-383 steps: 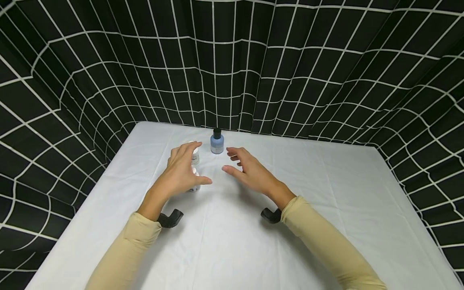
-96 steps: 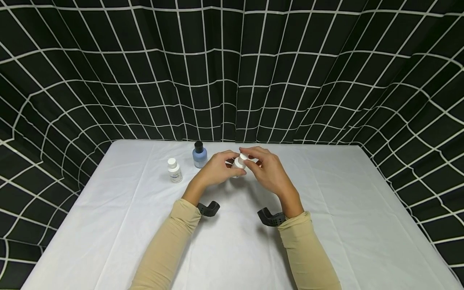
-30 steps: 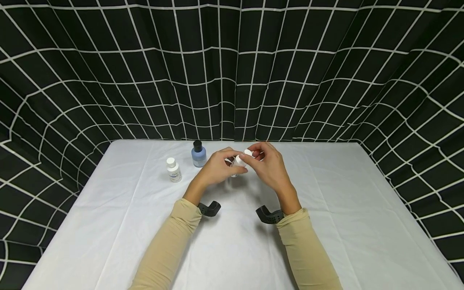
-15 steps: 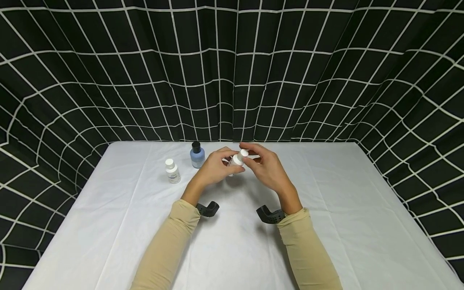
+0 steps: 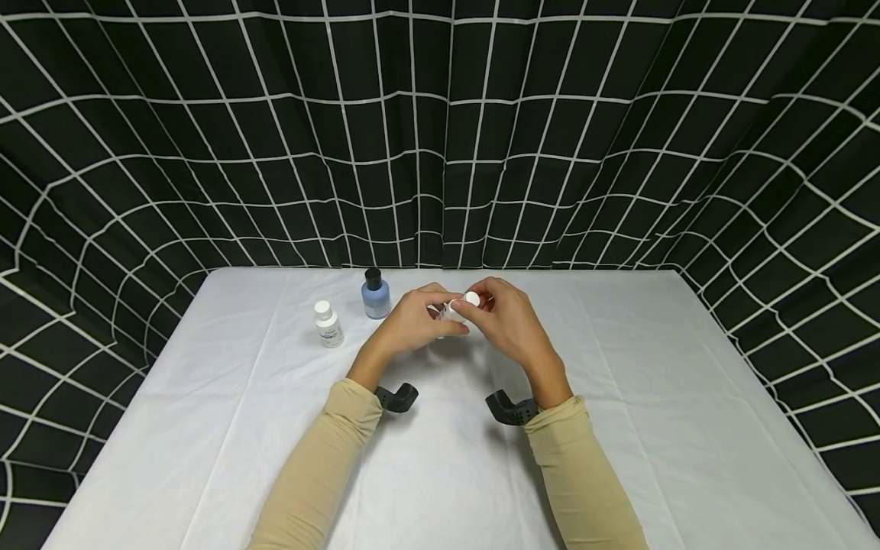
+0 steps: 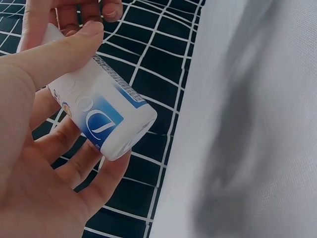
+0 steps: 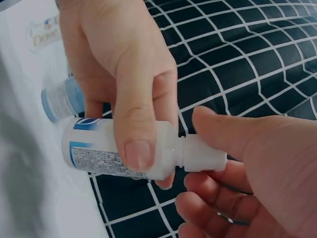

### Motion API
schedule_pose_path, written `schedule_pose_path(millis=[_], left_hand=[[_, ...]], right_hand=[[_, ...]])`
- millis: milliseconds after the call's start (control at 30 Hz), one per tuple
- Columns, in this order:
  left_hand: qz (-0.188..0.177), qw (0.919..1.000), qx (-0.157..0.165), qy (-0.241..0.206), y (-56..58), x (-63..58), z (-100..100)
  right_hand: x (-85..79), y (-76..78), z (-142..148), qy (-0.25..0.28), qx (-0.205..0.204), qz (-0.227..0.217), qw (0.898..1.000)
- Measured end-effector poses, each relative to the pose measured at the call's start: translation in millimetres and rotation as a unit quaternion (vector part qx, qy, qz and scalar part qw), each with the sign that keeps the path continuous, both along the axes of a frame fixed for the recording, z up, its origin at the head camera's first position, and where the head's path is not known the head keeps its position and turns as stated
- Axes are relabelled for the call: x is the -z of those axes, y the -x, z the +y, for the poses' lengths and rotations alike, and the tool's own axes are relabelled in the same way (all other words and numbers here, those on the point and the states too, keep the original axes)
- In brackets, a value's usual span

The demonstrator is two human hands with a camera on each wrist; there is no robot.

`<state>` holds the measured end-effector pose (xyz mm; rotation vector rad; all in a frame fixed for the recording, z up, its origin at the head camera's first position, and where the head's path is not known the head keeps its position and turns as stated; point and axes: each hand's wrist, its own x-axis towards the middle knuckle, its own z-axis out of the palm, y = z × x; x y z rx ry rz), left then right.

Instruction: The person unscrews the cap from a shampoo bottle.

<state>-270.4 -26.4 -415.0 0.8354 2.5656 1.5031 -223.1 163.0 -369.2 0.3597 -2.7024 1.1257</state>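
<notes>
A small white bottle (image 7: 109, 153) with blue print and a barcode is held tilted above the table, its cap end toward my right hand. My left hand (image 5: 412, 317) grips it round the body, thumb on one side and fingers on the other. The white cap (image 7: 203, 153) is between the thumb and fingers of my right hand (image 5: 507, 321). A narrow stretch of neck shows between cap and shoulder in the right wrist view. In the left wrist view the bottle's base (image 6: 132, 138) faces away from the palm, and the cap end is partly hidden by the thumb.
On the white-covered table (image 5: 440, 466), a second white bottle (image 5: 329, 328) stands left of my hands. A blue bottle with a black cap (image 5: 376, 298) stands just behind it to the right. Black curtain with white grid lines (image 5: 440, 137) rises behind the table.
Over the earlier frames the white bottle came up into both hands. In the last second my right fingers have shifted back and forth around the cap while my left hand stays nearly still.
</notes>
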Motion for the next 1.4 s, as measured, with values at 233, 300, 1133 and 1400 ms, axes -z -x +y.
schedule_pose_path(millis=[233, 300, 1133, 1400], left_hand=[[0.014, 0.9998, 0.002, 0.01, 0.1, -0.5, 1.4], [0.015, 0.9999, 0.001, 0.003, 0.0, -0.5, 1.9], [0.024, 0.9924, -0.094, -0.076, 29.8, -16.5, 80.2], [0.016, 0.9929, -0.091, -0.074, 41.9, -6.3, 118.7]], right_hand=[[-7.9, -1.7, 11.2, 0.004, -0.008, 0.027, 1.0], [-10.6, -2.5, 15.4, 0.026, 0.009, 0.024, 0.999], [15.8, 20.7, 92.7, 0.066, 0.174, -0.054, 0.981], [35.0, 29.7, 111.8, 0.06, 0.21, -0.069, 0.973]])
